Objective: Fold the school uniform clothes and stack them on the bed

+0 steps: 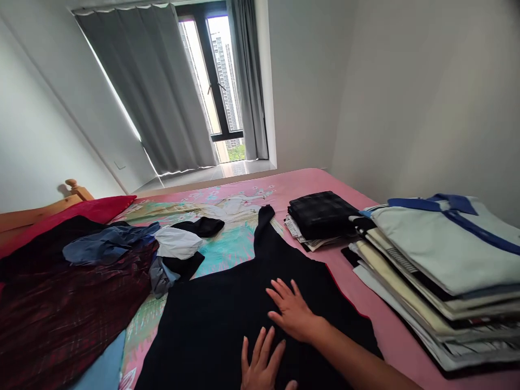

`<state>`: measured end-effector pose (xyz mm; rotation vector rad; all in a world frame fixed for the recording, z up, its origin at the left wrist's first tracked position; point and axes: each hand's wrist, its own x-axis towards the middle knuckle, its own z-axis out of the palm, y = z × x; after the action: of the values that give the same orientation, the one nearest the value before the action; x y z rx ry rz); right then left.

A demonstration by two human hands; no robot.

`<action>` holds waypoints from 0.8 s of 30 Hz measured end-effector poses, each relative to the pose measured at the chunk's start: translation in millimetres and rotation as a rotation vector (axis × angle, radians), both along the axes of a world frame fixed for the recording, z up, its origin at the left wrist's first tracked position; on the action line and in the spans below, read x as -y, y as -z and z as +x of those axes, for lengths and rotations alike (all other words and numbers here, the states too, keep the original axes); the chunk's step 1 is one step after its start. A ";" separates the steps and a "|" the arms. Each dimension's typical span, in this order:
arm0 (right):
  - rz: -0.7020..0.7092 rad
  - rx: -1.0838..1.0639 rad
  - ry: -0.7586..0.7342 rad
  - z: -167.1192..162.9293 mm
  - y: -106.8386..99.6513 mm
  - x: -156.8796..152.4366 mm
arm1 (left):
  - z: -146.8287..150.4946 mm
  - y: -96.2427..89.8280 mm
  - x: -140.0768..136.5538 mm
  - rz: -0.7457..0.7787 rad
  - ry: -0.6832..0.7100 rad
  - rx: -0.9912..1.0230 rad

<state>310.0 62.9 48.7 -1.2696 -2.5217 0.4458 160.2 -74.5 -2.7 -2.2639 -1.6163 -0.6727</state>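
A black garment (219,303) lies spread on the bed in front of me, with what looks like a sleeve reaching toward the window and thin red trim along its right edge. On its middle rests my right hand (293,313), palm down with the fingers spread. My left hand (263,362) is flat on the same cloth, lower and a little to the left, its fingers apart; the bottom frame edge cuts off its wrist. Neither hand grips anything.
Folded clothes form a tall stack (430,271) at the right, beside a smaller pile topped by a black folded garment (323,211). Loose clothes (109,244) are heaped at left near a red pillow (101,208). A pink patterned sheet (300,181) covers the bed.
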 end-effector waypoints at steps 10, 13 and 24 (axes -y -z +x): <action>0.101 0.194 0.506 154.5 -15.0 51.0 | 1.5 -40.8 12.9 -0.298 0.032 -0.016; 0.075 0.134 0.275 136.1 -10.5 86.2 | 7.7 -49.2 13.2 -0.363 0.014 0.041; 0.001 0.052 0.528 174.2 -2.2 129.7 | 116.5 -73.7 116.4 -0.632 -0.034 0.662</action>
<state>484.2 -66.8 50.9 -1.8810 -2.0976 0.2880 276.7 -190.9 70.9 -2.5762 -2.4526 -1.1136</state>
